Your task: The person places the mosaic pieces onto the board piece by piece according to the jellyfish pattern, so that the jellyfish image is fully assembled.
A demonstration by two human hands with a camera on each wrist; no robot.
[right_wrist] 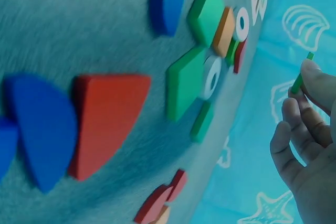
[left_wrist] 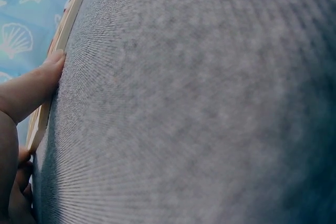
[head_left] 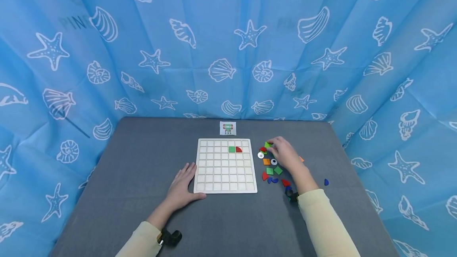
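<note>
Gray counter [head_left: 143, 169] stood before blue seashell-print curtain [head_left: 250, 74]. Gridded board [head_left: 217, 178] lay on it; adjacent second-row cells held green square [head_left: 231, 149] and red quarter-circle [head_left: 238, 150]. Left hand [head_left: 180, 188], fingers extended, touched board's left edge. Right hand [head_left: 285, 154] pinched light-green piece [right_wrist: 301, 81] aloft, right of board.

Curtained-off work nook, blue seashell curtains [head_left: 228, 43]; grey table [head_left: 139, 158]

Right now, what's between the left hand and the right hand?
From left hand to right hand, the head view shows the white grid board, then loose pieces, including an orange square and a white ring.
</note>
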